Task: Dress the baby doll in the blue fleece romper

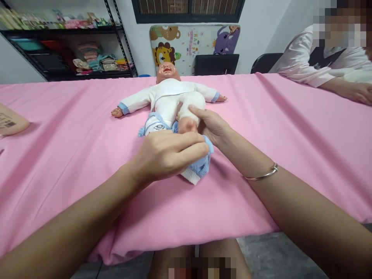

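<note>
A baby doll (pixel 171 91) in a white top with blue cuffs lies on its back, head away from me. My right hand (pixel 213 126) wraps round the doll's lower leg from the right, thumb on top. With fingers curled, my left hand (pixel 171 153) grips a blue-and-white terry baby garment (pixel 200 166) just below the doll's bare foot (pixel 187 126). Another blue-trimmed white part with a small printed figure (pixel 158 124) covers the doll's other lower leg; whether both parts are one piece is hidden behind my left hand.
A pink cloth (pixel 72 155) covers the table. A beige bottle (pixel 13 120) lies at the left edge. Across the table at right, a person's forearms (pixel 343 87) rest on the cloth. Behind stand a black shelf unit (pixel 66 31) with folded cloths and a black chair (pixel 216 64).
</note>
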### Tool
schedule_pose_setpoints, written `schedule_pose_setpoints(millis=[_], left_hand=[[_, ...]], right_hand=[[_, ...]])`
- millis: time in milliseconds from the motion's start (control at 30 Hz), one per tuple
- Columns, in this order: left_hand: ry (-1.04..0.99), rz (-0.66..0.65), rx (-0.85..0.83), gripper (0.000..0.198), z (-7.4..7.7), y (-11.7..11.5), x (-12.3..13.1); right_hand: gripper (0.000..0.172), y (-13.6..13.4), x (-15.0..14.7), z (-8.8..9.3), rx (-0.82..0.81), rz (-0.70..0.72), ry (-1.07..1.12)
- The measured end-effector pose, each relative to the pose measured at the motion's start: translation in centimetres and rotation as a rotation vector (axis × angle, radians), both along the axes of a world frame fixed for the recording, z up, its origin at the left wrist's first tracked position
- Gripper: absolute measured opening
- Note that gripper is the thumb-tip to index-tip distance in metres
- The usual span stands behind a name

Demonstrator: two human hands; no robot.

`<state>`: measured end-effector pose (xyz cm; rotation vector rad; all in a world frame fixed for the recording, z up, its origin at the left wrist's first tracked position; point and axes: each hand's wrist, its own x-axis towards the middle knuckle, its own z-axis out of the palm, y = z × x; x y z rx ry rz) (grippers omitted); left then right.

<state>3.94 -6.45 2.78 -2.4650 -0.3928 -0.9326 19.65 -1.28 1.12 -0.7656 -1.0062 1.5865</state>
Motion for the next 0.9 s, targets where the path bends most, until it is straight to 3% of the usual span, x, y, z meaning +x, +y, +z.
schedule_pose_setpoints(millis=[267,400,533,667,767,900], left_hand=[[-0.270,0.043,-0.383,0.028,0.0,0.5,0.0],[-0.326,0.111,-0.541,0.028,0.5,2.5,0.5],[-0.276,0.237,-0.555,0.024,1.0,6.1,1.6],[-0.254,0.362,-0.555,0.020,0.7,8.5,2.5],[-0.254,0.479,-0.571,0.021,0.1,9.0,2.5],[-0.255,0.509,-0.588,0.025,-0.4,9.0,1.9]], right_hand=[[0.025,0.1,0.6,-0.9,0.058,0.134,-0.023],[0.020,0.0,0.5,-0.9,0.006,0.197,-0.058],[0.006,0.4,0.1,-1.6,-0.074,0.157,-0.094],[0.031,1.3,1.0,-2.4,-0.046,0.157,-0.110],[0.039,1.5,3.2,-2.2,0.016,0.300,-0.212],[0.030,1.3,5.6,-1.2,0.109,0.452,-0.381]])
